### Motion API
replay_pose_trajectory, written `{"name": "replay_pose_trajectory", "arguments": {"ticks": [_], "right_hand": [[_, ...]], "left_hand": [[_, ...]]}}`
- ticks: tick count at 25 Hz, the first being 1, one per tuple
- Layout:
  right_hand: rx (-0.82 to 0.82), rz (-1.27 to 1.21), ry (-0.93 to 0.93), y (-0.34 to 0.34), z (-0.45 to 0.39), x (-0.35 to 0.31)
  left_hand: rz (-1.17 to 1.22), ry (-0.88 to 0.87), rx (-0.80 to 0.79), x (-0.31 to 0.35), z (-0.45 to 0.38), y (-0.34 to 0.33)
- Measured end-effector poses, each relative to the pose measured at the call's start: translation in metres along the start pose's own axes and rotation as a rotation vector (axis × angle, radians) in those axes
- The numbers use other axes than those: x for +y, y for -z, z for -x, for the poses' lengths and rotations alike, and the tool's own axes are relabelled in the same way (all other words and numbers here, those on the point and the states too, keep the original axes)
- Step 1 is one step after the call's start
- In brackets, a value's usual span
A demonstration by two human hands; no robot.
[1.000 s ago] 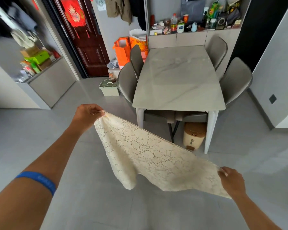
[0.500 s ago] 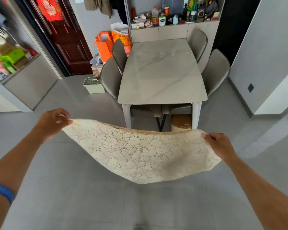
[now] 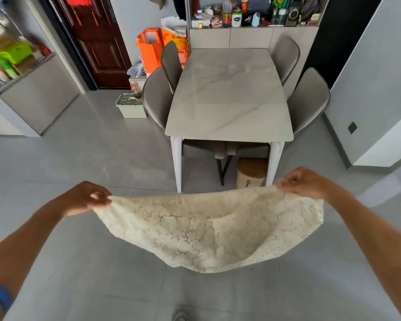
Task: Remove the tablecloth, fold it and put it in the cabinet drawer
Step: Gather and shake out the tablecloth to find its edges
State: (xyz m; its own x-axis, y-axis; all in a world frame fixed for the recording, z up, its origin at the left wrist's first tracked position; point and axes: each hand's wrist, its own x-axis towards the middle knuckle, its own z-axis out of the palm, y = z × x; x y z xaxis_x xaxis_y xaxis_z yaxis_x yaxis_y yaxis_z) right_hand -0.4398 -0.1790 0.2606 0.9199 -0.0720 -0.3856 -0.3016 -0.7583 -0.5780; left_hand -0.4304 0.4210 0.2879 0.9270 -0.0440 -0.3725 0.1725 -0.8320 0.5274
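Head view:
Left hand [image 3: 85, 198]: fingers pinch the left end of the tablecloth [image 3: 208, 230].
Right hand [image 3: 305, 183]: fingers pinch the right end.
Tablecloth: cream lace, doubled over, sagging in the air between both hands above the grey floor [image 3: 79, 158], in front of the bench [image 3: 229, 98].
Chairs: 4 around the bench.

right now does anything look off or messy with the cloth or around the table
Nothing stands out. The tablecloth sags between the left hand and right hand, clear of the floor, and the table top is bare.
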Motion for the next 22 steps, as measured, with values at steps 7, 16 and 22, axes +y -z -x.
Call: {"name": "replay_pose_trajectory", "arguments": {"ticks": [7, 16, 22], "right_hand": [[0.41, -0.071, -0.41, -0.067, -0.008, -0.008], [0.05, -0.387, -0.223, -0.073, -0.009, -0.027], [0.166, -0.609, -0.502, -0.068, -0.006, -0.051]], "left_hand": [[0.15, -0.332, 0.153, 0.048, 0.002, -0.08], [-0.165, -0.227, -0.049, 0.069, -0.003, -0.124], [0.021, 0.022, 0.144, 0.088, -0.012, -0.134]]}}
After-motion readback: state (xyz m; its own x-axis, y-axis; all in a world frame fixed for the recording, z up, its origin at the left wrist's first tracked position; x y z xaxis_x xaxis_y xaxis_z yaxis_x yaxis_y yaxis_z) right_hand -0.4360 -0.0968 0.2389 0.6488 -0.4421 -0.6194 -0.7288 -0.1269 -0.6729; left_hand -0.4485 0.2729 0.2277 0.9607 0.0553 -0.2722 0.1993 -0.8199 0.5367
